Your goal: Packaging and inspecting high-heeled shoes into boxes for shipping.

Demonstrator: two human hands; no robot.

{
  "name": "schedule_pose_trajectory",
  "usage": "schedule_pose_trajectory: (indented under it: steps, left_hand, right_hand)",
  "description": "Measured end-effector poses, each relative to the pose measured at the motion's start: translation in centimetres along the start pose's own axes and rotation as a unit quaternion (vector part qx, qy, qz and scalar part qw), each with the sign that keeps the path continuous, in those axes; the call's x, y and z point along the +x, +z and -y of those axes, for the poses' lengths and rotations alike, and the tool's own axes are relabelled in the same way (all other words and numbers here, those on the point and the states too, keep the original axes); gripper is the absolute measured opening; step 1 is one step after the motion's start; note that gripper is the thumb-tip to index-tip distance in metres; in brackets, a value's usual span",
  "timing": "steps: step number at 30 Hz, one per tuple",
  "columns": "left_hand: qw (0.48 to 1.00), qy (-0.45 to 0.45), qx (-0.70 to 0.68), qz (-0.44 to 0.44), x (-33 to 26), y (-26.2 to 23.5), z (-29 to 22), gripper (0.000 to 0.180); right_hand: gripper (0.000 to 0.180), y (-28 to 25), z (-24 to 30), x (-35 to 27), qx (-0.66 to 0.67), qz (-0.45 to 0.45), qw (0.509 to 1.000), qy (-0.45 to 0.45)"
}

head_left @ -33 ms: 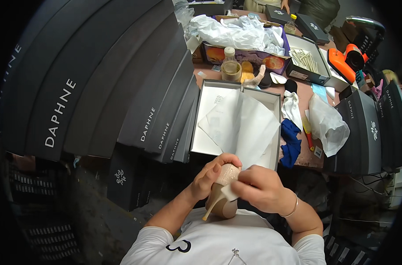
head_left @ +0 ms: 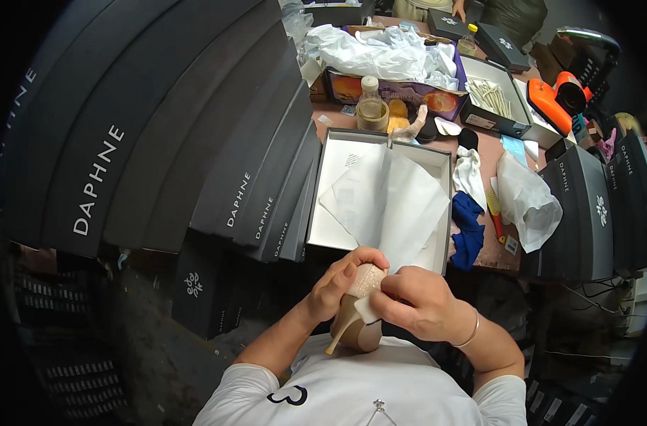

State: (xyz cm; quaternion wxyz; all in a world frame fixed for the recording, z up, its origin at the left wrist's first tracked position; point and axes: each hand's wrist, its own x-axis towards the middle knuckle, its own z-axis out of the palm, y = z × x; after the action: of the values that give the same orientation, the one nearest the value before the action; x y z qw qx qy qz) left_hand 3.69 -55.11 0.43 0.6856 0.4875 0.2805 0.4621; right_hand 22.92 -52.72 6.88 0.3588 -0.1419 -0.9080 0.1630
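Note:
A beige high-heeled shoe point(head_left: 348, 312) with a slim heel and a glittery front part is held close to my body, its heel tip pointing down toward my shirt. My left hand point(head_left: 328, 290) wraps round the glittery end, fingers curled over the top. From the other side, my right hand point(head_left: 426, 305) is closed against the shoe with bent fingers. A small cream-white piece point(head_left: 367, 310) shows at its fingertips, beside the heel; its kind I cannot make out. Just beyond my hands lies an open shoe box point(head_left: 325, 238) lined with white tissue paper point(head_left: 409, 202).
Dark shoe boxes point(head_left: 153, 142) stack high at left; more boxes point(head_left: 579, 213) stand at right. Near the open box are a blue cloth point(head_left: 468, 231), a brush point(head_left: 494, 215), a bottle point(head_left: 371, 110) and an orange tool point(head_left: 548, 105). Another person's hand point(head_left: 459, 10) shows at the far edge.
My right hand has shifted very slightly, and its fingers look sharper than before. My left hand and the shoe stay in place.

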Motion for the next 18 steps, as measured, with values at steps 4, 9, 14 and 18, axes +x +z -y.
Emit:
schedule_pose_trajectory:
  steps: [4,9,14,18]
  left_hand:
    - [0.997,-0.029,-0.075,-0.004,-1.0,-0.5,0.2,0.054]
    - [0.999,-0.027,-0.008,-0.038,-0.4,0.3,-1.1,0.069]
    - [0.999,-0.04,-0.01,-0.021,-0.7,-0.5,-0.4,0.079]
    - [0.999,-0.029,0.019,-0.027,-0.3,-0.3,-0.5,0.082]
  right_hand:
    - [0.025,-1.3,-4.4,-1.5,-0.129,0.116,0.977,0.121]
    - [0.014,-1.0,-0.1,0.5,0.017,0.03,0.999,0.038]
    - [0.011,-0.7,-3.3,-0.1,-0.063,0.05,0.991,0.106]
    - [0.011,0.2,0.2,0.5,0.01,0.045,0.997,0.062]
